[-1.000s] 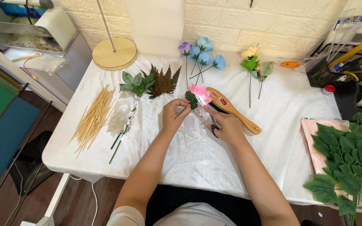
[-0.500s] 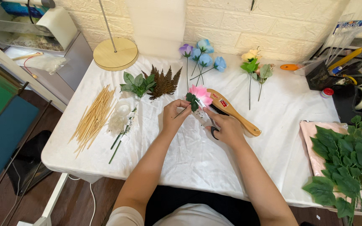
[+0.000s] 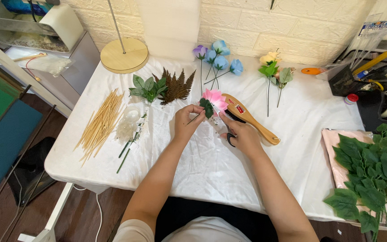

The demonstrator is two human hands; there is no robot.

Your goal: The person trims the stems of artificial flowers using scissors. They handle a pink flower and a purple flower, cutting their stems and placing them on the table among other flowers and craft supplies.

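Observation:
My left hand [image 3: 187, 122] pinches the thin stem of a pink artificial flower [image 3: 214, 99] with a dark green leaf, held just above the white tablecloth [image 3: 211, 166]. My right hand [image 3: 242, 133] grips black-handled scissors [image 3: 230, 137], their blades hidden near the stem under the flower. Right behind my right hand lies a wooden brush [image 3: 251, 119].
Wooden skewers [image 3: 100, 124] and a white flower sprig [image 3: 129, 131] lie at the left, green and brown fern leaves [image 3: 162, 87] behind. Blue and purple flowers [image 3: 216, 56], a yellow flower [image 3: 272, 67], a round lamp base [image 3: 124, 54], a pen holder [image 3: 359, 74], leafy foliage [image 3: 377, 170] at right.
Both hands stay at the pink flower; the right hand has shifted slightly along the stem. Little else has moved.

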